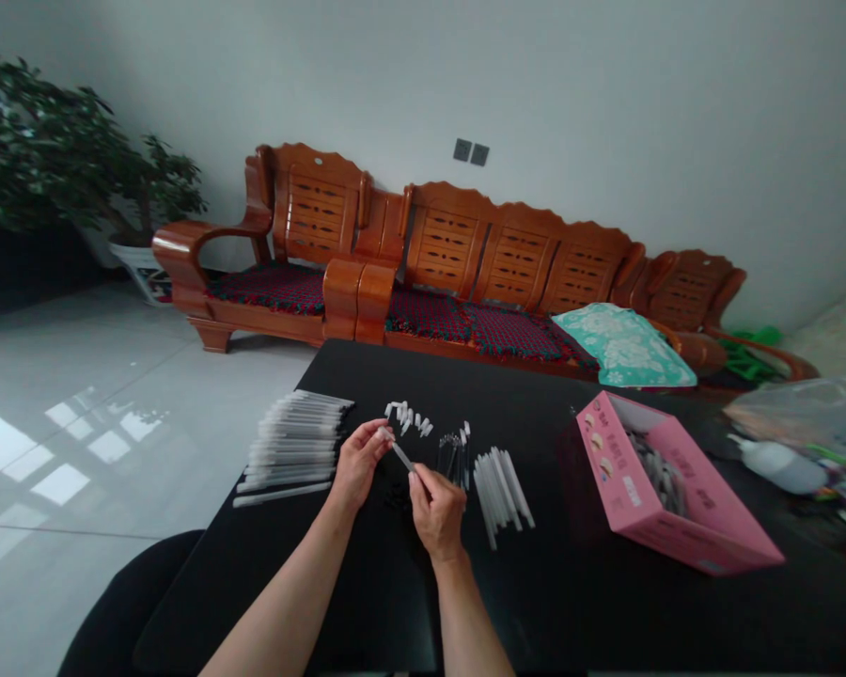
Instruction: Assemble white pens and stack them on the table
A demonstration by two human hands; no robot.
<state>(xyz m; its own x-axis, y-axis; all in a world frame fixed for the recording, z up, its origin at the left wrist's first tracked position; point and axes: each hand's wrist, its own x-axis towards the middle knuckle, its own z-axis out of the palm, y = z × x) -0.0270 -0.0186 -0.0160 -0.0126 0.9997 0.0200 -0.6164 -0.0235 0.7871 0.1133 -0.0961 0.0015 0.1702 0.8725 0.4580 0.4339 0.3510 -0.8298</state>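
Room: I see a pale grey wall with two sockets in the upper middle of the frame. A carved wooden sofa runs across the middle, with a teal cushion at its right end. A potted plant stands in the upper left.
Floor: the glossy light floor fills the left of the frame, with window glare on it.
Desk: a black desk takes up the lower middle and right.
Left hand: the left hand, in the lower middle, has its grip closed narrow on a white cap between thumb and forefinger.
Right hand: the right hand, just below and right of it, has its grip pinched on the lower end of a thin stick. The stick slants up toward the cap.
On the desk: a row of white tubes lies left of the hands and loose caps lie above them. To their right are dark wands and a second tube bundle, and farther right an open pink box.
Hard to make out: I cannot tell whether cap and stick touch. The box's contents are a grey blur. A white bottle and a plastic bag near the right edge are soft, and the bag is cut off by the edge. The dark rounded shape at lower left I cannot identify.
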